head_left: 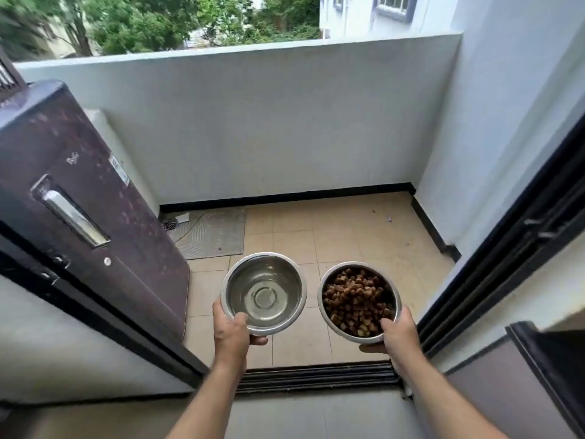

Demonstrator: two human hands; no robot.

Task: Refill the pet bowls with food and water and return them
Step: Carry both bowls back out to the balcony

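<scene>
My left hand [232,332] grips the near rim of a steel bowl [264,291] that holds clear water, thumb inside the rim and fingers underneath. My right hand [397,332] grips the near rim of a second steel bowl [359,301] filled with brown kibble [354,297], thumb over the edge. Both bowls are carried level, side by side, in the air above the tiled balcony floor [332,245], just past the door threshold.
A dark refrigerator [79,201] stands at the left of the doorway. A grey mat [215,234] lies on the floor by the far wall. The sliding-door track [316,375] crosses below my hands, and the door frame [506,248] is at the right. A white parapet wall [269,122] closes the balcony.
</scene>
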